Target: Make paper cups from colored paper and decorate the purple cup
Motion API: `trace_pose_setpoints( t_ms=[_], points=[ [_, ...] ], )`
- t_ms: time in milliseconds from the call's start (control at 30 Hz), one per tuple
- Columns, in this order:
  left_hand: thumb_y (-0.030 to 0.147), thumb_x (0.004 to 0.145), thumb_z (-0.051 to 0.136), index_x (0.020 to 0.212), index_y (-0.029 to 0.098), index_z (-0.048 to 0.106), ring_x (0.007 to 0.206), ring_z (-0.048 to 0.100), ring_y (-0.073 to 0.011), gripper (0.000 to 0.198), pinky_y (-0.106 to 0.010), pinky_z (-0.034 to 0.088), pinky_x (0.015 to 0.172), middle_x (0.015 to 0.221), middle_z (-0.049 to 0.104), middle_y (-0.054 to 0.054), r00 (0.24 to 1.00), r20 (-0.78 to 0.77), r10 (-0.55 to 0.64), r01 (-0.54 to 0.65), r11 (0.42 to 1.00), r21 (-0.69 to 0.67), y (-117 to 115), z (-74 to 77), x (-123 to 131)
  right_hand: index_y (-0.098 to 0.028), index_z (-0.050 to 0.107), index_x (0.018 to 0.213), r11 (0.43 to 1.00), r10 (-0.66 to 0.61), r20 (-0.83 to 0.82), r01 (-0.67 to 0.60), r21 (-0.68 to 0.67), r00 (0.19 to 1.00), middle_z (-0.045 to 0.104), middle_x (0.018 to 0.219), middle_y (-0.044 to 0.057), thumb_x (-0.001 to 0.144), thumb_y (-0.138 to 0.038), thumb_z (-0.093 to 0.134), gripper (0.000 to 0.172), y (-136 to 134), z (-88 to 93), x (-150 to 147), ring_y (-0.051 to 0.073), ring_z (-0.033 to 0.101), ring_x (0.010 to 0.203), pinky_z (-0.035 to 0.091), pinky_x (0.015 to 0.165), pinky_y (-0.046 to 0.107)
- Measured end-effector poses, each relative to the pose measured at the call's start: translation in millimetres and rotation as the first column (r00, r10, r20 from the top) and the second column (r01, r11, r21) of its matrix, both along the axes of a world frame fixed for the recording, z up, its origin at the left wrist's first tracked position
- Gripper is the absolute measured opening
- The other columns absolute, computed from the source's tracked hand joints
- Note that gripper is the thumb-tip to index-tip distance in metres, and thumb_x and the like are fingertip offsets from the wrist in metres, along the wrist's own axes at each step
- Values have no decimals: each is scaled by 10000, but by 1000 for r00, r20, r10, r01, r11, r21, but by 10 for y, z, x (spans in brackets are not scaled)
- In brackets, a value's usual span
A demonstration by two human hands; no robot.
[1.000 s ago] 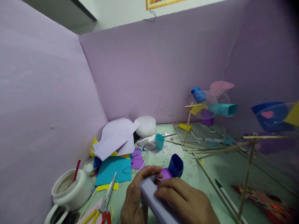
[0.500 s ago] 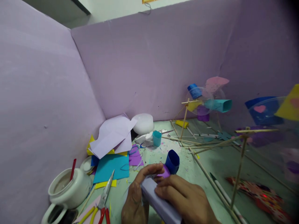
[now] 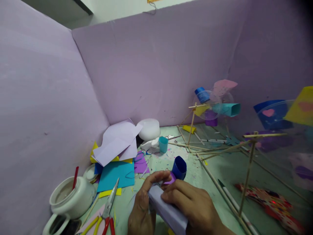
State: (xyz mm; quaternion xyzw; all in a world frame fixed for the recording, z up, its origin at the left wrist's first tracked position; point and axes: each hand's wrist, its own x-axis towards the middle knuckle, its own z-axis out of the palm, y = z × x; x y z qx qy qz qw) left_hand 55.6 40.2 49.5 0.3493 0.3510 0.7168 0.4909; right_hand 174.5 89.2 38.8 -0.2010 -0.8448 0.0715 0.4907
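In the head view, both hands meet at the lower middle of the frame on a pale lavender paper tube [image 3: 167,212], which lies slanting from the centre down toward the bottom edge, just above the green tabletop [image 3: 215,173]. The left hand [image 3: 143,210] curls round the tube's upper end from the left, its fingers bent and closed over that end. The right hand [image 3: 194,207] lies across the top of the tube, fingers together and pressed flat against the paper. Just beyond the fingertips a small purple scrap [image 3: 171,179] shows, and touching it or just behind it stands a dark blue paper roll [image 3: 179,167], open end up. Farther up the table is a small teal roll [image 3: 163,144] beside a white foam lump [image 3: 148,129]. Left of centre, creased lavender sheets [image 3: 117,142] rest on yellow and cyan paper [image 3: 116,174]. In the lower left corner a white pot [image 3: 70,197] holds a red stick [image 3: 75,173], with scissors [image 3: 109,209] lying near it, blades pointing up the frame. To the right, thin wooden stick frames [image 3: 192,125] carry coloured paper rolls and clear discs, and a pen [image 3: 232,202] lies on the table at lower right. Purple boards [image 3: 158,71] wall the table in on the left, the back and the right.
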Motion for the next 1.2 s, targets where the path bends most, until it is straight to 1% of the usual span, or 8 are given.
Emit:
trace_pose_setpoints(
  t_ms=[167,267,433,567,700,933,1067,1200],
  points=[
    [454,851,527,1148,256,665,1203,527,-275,382,-376,425,1002,1285,611,-79,995,23,93,-93,996,-6,143,-128,-181,-185,621,854,974,40,52,-27,-226,998,652,740,29,781,-173,613,74,89,251,177,130,617,638,449,550,199],
    [512,738,641,1110,254,665,1113,574,-263,453,-359,468,922,1219,637,-82,981,80,178,-175,984,-42,265,-175,-334,-209,639,891,923,-174,110,201,-327,979,683,792,13,758,-182,591,145,370,562,277,146,629,670,444,583,221],
    [511,661,713,933,185,687,823,619,-193,425,-282,510,680,974,687,-79,957,74,280,-264,949,-175,326,-178,-406,-194,672,974,644,-448,637,721,-256,627,703,959,55,762,-135,585,237,1194,941,257,232,643,939,454,715,260],
    [448,668,724,894,167,680,736,608,-165,363,-251,498,611,928,690,-73,961,5,276,-268,937,-225,296,-185,-376,-142,632,1031,526,-404,779,819,-231,479,653,1050,79,874,-264,606,200,1681,807,215,214,627,963,504,813,373],
    [415,711,699,916,185,672,714,603,-146,309,-233,489,605,910,686,-47,970,-18,243,-240,944,-227,270,-219,-365,-153,574,1149,461,-281,855,843,-279,437,600,1154,85,901,-303,588,291,1849,516,161,212,617,986,526,820,394],
    [401,706,708,896,198,665,678,589,-129,282,-217,474,585,880,679,-24,973,-67,222,-232,943,-240,268,-224,-357,-122,585,1114,408,-122,865,819,-404,487,628,1080,83,907,-302,580,275,1893,531,55,183,640,889,549,756,362],
    [395,660,723,883,196,659,659,585,-133,306,-223,467,564,884,685,-29,964,-122,235,-261,926,-273,287,-201,-353,-114,623,1058,475,-301,791,803,-360,533,654,1066,102,885,-287,600,246,1617,794,109,223,637,957,522,812,401],
    [387,583,716,805,179,665,635,575,-163,309,-263,468,562,802,683,-45,899,-344,272,-371,890,-266,311,-193,-347,-155,617,1164,593,-470,604,737,-324,644,685,1092,131,881,-193,515,303,960,861,307,279,616,1065,479,850,370]
  ],
)
